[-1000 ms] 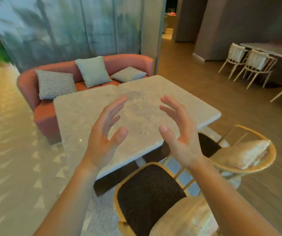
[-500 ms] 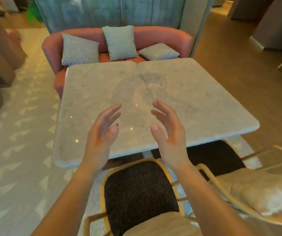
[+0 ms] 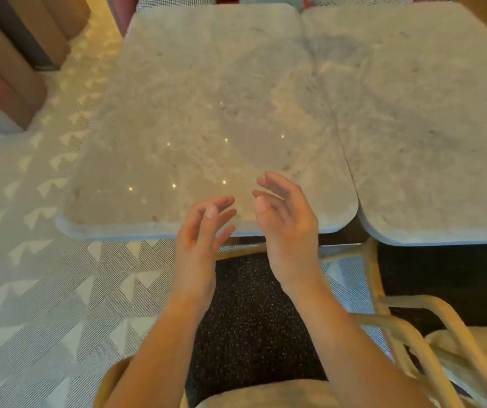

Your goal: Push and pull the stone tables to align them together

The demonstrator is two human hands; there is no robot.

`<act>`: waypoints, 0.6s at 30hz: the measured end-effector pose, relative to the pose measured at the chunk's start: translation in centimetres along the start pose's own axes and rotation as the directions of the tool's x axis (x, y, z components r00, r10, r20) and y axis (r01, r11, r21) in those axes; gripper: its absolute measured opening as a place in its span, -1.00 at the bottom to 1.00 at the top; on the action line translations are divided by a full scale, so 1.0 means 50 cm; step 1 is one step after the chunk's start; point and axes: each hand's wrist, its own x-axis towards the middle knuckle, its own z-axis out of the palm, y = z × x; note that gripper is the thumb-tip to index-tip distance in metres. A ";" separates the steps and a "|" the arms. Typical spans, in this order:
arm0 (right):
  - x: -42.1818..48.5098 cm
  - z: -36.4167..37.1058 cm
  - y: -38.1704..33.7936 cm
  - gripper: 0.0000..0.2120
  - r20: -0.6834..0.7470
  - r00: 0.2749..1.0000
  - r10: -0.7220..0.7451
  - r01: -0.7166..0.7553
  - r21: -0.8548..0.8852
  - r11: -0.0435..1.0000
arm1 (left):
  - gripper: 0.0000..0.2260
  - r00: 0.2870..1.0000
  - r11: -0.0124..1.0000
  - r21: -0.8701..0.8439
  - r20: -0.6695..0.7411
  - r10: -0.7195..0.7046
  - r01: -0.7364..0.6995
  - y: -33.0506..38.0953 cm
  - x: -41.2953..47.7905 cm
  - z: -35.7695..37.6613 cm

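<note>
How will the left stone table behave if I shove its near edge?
Probably heavy and stiff: the left stone table has a thick slab top, so it should shift as one piece. The patterned rug beneath its near edge may add drag. The glossy, rounded edge may be slippery.

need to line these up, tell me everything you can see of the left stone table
The left stone table has a pale beige, mottled top that looks like stone, roughly square with rounded corners and a thick edge. It lies flat, with small glints of light on it. Its right side runs along the right stone table, a thin seam between them widening to a dark notch at the near corners. The left hand and right hand hover open at its near edge; contact is unclear.
</note>
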 end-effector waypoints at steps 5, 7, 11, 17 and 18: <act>-0.040 0.013 0.137 -0.46 -0.192 0.854 0.484 -0.448 0.203 0.870 | -0.58 0.894 0.908 -0.112 -0.162 -0.418 0.404 -0.106 0.027 -0.066; -0.036 0.009 0.163 -0.30 -0.122 0.691 0.713 -0.612 0.427 0.666 | -0.51 0.824 0.847 -0.284 -0.233 -0.516 0.450 -0.120 0.049 -0.095; 0.042 -0.018 0.179 -0.47 -0.134 0.659 0.741 -0.451 0.718 0.531 | -0.52 0.841 0.764 -0.611 -0.289 -0.457 0.206 -0.102 0.136 -0.129; 0.088 -0.050 0.190 -0.72 -0.169 0.729 0.664 -0.273 0.817 0.508 | -0.71 0.872 0.739 -0.668 -0.306 -0.383 0.090 -0.122 0.164 -0.101; 0.086 -0.050 0.195 -0.73 -0.160 0.738 0.656 -0.273 0.818 0.507 | -0.71 0.874 0.743 -0.665 -0.316 -0.370 0.074 -0.126 0.163 -0.100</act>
